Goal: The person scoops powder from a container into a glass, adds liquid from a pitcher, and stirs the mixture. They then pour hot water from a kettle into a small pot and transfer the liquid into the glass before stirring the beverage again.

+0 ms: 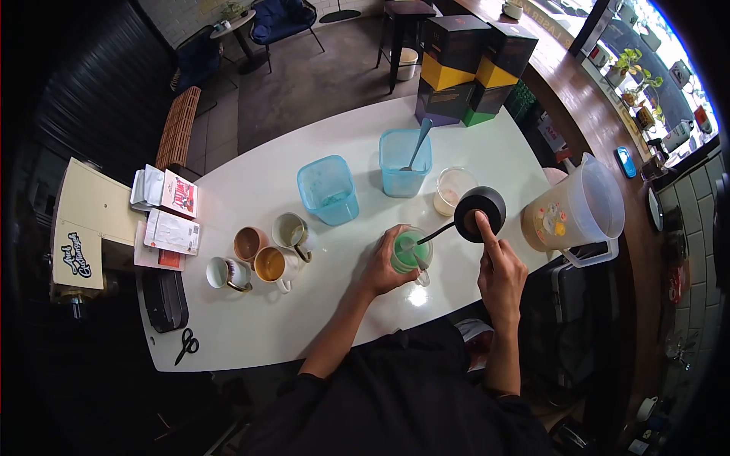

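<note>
My left hand [384,266] is wrapped around a clear cup [398,266] with pale green contents. A spoon [420,264] leans inside this cup. My right hand [502,277] grips a black gooseneck kettle [496,204], its index finger reaching onto the brown lid; the handle is hidden under the hand. The kettle's thin spout points left and ends over the mouth of the green cup. Just behind stands another clear plastic cup [450,199] with a little pale stuff at the bottom.
Two blue containers [327,178] stand farther back, one with a spoon in it. Several mugs [270,264] cluster left, scissors [186,346] near the left corner. A large plastic pitcher [574,213] of brownish liquid stands right. Stacked boxes [455,68] rise at the far edge.
</note>
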`<state>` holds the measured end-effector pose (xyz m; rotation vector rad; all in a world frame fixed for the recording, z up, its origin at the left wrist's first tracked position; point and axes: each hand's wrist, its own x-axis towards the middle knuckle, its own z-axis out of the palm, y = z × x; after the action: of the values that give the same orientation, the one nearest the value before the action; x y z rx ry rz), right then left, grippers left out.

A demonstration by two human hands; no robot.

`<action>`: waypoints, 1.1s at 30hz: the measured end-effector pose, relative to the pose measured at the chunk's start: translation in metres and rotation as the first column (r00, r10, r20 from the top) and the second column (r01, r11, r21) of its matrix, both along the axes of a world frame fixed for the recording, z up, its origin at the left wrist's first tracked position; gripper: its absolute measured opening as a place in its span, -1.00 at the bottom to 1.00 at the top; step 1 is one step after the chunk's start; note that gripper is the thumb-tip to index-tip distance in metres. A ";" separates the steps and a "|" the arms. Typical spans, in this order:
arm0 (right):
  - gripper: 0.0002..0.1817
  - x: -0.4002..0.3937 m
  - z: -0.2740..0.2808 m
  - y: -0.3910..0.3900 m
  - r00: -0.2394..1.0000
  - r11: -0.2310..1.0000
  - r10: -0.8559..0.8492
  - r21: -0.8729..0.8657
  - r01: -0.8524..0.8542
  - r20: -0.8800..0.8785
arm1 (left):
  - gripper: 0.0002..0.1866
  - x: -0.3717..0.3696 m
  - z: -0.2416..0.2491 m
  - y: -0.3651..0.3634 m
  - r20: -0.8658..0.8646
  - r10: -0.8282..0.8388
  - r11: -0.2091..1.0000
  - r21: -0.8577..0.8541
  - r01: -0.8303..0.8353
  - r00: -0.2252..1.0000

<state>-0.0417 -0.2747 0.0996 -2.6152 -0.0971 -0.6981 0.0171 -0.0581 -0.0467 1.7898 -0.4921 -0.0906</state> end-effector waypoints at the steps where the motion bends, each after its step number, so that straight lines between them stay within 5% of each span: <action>1: -0.08 0.000 0.000 -0.001 1.000 1.000 0.002 -0.005 -0.002 0.002 | -0.02 0.000 0.000 0.000 0.006 -0.001 1.000 0.007 0.001 1.000; 33: -0.08 -0.003 -0.001 -0.005 0.999 0.999 -0.038 0.011 0.038 0.013 | -0.04 0.001 -0.003 -0.007 0.048 0.068 0.997 0.030 -0.069 0.997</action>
<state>-0.0442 -0.2797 0.0990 -2.6090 -0.0472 -0.7270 0.0184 -0.0654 -0.0499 1.8419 -0.4646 -0.0085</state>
